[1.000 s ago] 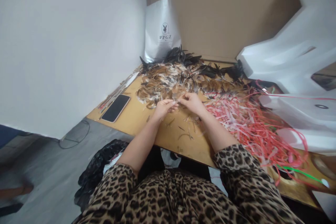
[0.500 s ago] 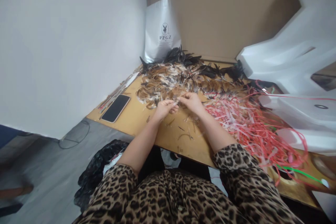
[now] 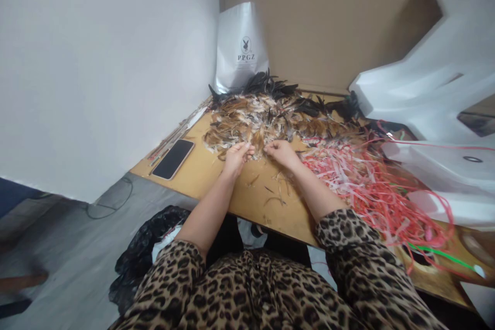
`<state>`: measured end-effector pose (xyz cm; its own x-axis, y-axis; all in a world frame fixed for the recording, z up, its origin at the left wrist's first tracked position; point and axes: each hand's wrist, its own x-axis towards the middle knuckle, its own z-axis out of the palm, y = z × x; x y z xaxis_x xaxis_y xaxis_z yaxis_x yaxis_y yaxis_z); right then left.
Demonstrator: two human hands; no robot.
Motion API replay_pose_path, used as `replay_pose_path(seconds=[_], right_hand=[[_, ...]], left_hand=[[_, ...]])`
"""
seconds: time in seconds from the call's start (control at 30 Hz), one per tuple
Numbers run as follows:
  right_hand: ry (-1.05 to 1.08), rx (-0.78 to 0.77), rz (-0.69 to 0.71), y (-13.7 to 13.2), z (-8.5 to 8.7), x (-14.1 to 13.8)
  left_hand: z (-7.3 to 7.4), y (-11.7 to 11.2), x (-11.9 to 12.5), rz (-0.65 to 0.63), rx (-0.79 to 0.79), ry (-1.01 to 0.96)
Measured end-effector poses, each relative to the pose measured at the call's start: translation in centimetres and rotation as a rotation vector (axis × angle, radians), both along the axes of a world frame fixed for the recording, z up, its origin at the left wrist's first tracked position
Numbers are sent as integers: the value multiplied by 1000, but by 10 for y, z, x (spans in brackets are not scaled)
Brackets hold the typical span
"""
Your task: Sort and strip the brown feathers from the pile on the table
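The left hand (image 3: 236, 158) and the right hand (image 3: 282, 153) are apart, fingertips drawn close; whether they pinch something, I cannot tell. Below is the counter (image 3: 259, 203). On it, the feather pile (image 3: 247, 113) lies just beyond both hands, pink strips (image 3: 371, 191) to the right, a phone (image 3: 173, 159) to the left, loose feathers (image 3: 275, 198) nearer.

Corner spot, white wall (image 3: 108, 72) on the left, brown wall (image 3: 320, 26) out back
Yellowish wooden table (image 3: 286, 219) sits right up in the corner. Grey floor (image 3: 88, 258), skinny dark cable (image 3: 110, 212) lying on it near the white wall. Light's pretty soft tbh, just a blurry shadow (image 3: 415, 18) on the brown, upper right.
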<state>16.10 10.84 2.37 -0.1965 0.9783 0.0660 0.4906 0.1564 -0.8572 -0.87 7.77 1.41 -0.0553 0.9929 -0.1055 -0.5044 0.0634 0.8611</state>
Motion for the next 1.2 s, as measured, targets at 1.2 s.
replay_pose_path(seconds=[1.2], right_hand=[[688,-272,-56,6,22,-8]], left_hand=[[2,-4,5,-84,-55,-18]])
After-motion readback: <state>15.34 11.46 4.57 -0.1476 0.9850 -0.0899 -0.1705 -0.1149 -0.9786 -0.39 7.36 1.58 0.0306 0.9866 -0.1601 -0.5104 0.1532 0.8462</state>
